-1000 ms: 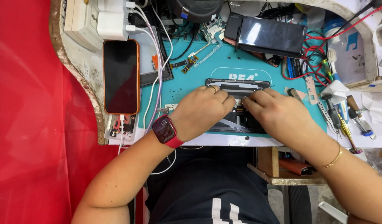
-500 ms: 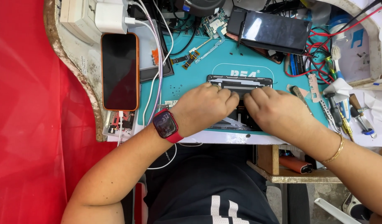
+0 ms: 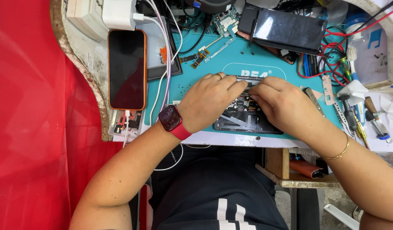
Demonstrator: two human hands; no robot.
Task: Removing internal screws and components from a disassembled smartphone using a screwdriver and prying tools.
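Note:
An opened phone (image 3: pixel 247 114) with its insides showing lies on a teal work mat (image 3: pixel 264 68). My left hand (image 3: pixel 209 101), with a ring and a red wristwatch, rests over the phone's left part, fingers bent down onto it. My right hand (image 3: pixel 281 104), with a thin gold bracelet at the wrist, meets it from the right, fingertips pressed on the phone's upper middle. The fingertips of both hands touch over the exposed parts. Whether a small tool or part sits between the fingers is hidden.
An orange-cased phone (image 3: pixel 127 68) lies at the left on a charging cable. A dark phone (image 3: pixel 288 30) lies at the back. Screwdrivers and tools (image 3: pixel 354 115) crowd the right side. Red wires (image 3: pixel 333 55), a white charger (image 3: pixel 119 13) and a red cloth (image 3: pixel 34 127) surround the bench.
Both hands stay on the opened phone; their fingers have shifted slightly toward its upper middle. The view has tilted a little.

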